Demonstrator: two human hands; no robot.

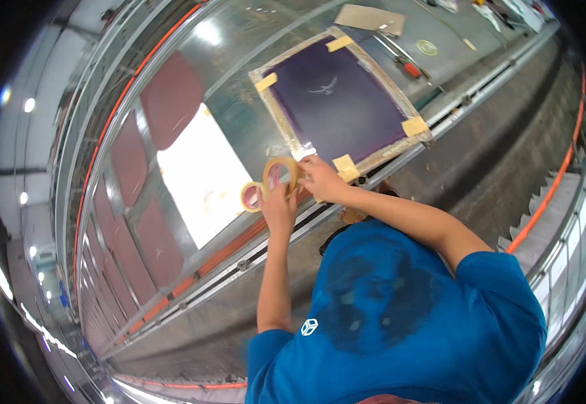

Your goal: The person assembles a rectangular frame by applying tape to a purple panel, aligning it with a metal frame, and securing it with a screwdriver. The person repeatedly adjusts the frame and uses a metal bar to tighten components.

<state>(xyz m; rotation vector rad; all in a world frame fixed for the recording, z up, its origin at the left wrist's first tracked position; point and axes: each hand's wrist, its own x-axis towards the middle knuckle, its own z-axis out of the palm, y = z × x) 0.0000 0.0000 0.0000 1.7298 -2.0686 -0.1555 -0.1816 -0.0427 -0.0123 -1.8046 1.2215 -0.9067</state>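
My left hand [279, 207] grips a large roll of yellowish masking tape [289, 161] near the table's front edge. A smaller tape roll [244, 196] with a pinkish core sits against the same hand; whether it is held too, I cannot tell. My right hand [322, 180] is at the large roll's right side, its fingers closed together at the tape's edge. Just beyond the hands lies a screen printing frame [412, 116] with dark purple mesh and a small pale figure in the middle. Yellow tape pieces [414, 126] cover its corners.
A white sheet [202, 165] lies left of the frame, beside several maroon cut panels [172, 101]. Right of the frame are a red-handled tool [411, 69], a flat tape ring [426, 47] and a tan card [370, 19]. A metal rail [468, 101] edges the table.
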